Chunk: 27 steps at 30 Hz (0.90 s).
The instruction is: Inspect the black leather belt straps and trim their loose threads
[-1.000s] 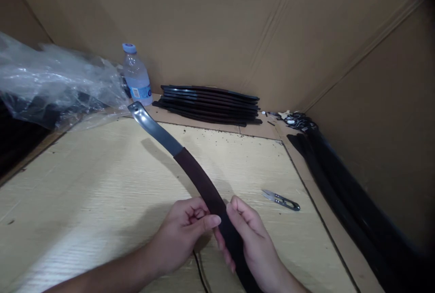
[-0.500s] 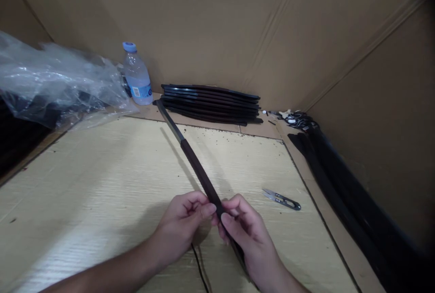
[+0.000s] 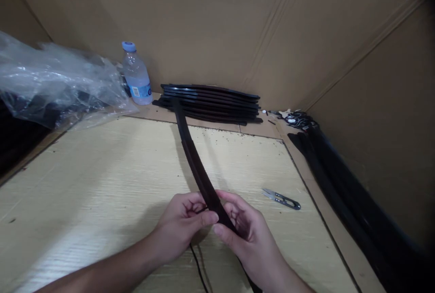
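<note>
Strip (image 3: 200,173): aslant over the worktop (image 3: 102,184).
Left hand (image 3: 178,223): grip pinching the strip's left edge. From there, the long axis leans left going away, right coming near. Right hand (image 3: 249,229): pinching the opposite edge, just beside; neither hand clearly nearer the far end.

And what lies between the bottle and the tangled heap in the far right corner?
In the head view, a stack of dark strips, then some small scraps.

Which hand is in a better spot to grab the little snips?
Probably the right hand: the snips lie on its side of the dark strip, nearby. The left hand is farther away, across the strip. Both hands hold it, though.
</note>
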Tool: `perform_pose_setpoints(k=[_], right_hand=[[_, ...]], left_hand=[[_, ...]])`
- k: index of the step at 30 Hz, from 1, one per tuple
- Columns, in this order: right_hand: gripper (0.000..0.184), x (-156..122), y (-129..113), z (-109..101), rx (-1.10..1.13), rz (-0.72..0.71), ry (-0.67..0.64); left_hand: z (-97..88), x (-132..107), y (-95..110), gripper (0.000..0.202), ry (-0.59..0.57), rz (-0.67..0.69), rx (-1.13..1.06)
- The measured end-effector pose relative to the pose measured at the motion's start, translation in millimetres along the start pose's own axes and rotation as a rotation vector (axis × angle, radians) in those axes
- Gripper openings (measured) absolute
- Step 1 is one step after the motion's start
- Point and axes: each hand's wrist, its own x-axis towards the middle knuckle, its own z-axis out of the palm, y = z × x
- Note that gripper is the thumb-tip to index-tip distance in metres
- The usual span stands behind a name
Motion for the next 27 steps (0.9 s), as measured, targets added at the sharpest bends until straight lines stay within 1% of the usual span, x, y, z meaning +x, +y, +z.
perform_pose_setpoints(k=[1,3,5,7,9,11,14,17,21,24,27], right_hand=[[0.042,1,-1,-1,-0.011,0.000,-0.018],[0.029,2,-3,-2,-0.048,-0.004,-0.049],[0.017,3,-5,-2,-0.101,-0.010,-0.045],[0.015,4,-6,-3,-0.120,-0.024,-0.028],[0.017,4,-5,-2,-0.090,-0.015,-0.044],[0.021,3,-4,0,-0.038,0.036,-0.078],[0.026,2,-1,2,-0.020,0.100,-0.086],[0.030,2,1,2,-0.022,0.083,-0.052],[0.051,2,4,-1,-0.097,0.097,0.006],[0.059,2,5,-1,-0.167,0.116,0.047],[0.060,1,4,0,-0.177,0.129,0.068]], left_hand=[[-0.2,0,0,0.025,0.012,-0.008,0.015],[-0.9,0,0,0.024,0.024,-0.026,0.058],[-1.8,0,-1,0.025,0.034,-0.041,0.094],[-2.5,-1,-1,0.026,0.039,-0.046,0.103],[-2.9,-1,-2,0.026,0.033,-0.052,0.089],[-3.1,-1,-2,0.026,0.016,-0.066,0.075],[-2.5,0,-1,0.026,-0.014,-0.080,0.056],[-0.8,0,-1,0.025,-0.054,-0.088,0.029],[1.2,-2,-1,0.023,-0.070,-0.046,0.063],[2.3,-4,-2,0.022,-0.053,-0.032,0.091],[4.7,-6,-2,0.022,-0.002,-0.028,0.102]])
